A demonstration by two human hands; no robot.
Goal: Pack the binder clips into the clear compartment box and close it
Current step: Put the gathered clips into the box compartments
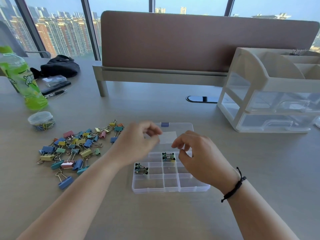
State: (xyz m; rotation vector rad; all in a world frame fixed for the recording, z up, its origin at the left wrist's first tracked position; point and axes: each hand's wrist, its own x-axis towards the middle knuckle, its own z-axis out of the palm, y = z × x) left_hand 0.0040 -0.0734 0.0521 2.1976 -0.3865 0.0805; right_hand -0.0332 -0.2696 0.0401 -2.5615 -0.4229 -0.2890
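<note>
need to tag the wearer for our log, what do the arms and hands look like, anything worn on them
Both forearms are bare, with no sleeves in view. The left hand has no ring, watch or band on it. The right hand has a thin black cord bracelet round the wrist, with a small knot or bead and loose ends. No gloves, no markings visible.

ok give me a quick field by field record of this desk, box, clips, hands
box: clear compartment box, lid open and laid flat behind
packed: binder clips in two compartments
loose clips: colourful pile on desk left of box
left hand: above box, fingers curled, contents unclear
right hand: above box, fingers curled, contents unclear
nearby: green bottle, paper clip tub, drawer organiser
</note>
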